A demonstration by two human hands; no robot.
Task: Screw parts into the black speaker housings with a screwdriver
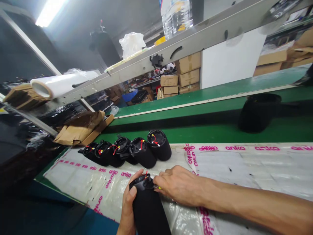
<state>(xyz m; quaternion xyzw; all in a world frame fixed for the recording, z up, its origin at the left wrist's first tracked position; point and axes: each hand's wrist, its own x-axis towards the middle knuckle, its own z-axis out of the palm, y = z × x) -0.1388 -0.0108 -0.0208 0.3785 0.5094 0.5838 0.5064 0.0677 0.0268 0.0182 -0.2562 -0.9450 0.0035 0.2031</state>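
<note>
In the head view, printed sheeting (230,166) spreads rightward, its far edge along a green belt (186,129). Five open black cylinders (160,148) line the sheeting; one dark object (256,114) sits on the belt. At front, the left hand (128,204) clamps the matte-black held cylinder (150,210), red-wired on top; the right hand (179,184) pinches a mostly hidden yellow item (159,187).

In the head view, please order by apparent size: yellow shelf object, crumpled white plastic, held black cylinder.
Largest to smallest, as seen:
1. Held black cylinder
2. Crumpled white plastic
3. Yellow shelf object
</note>
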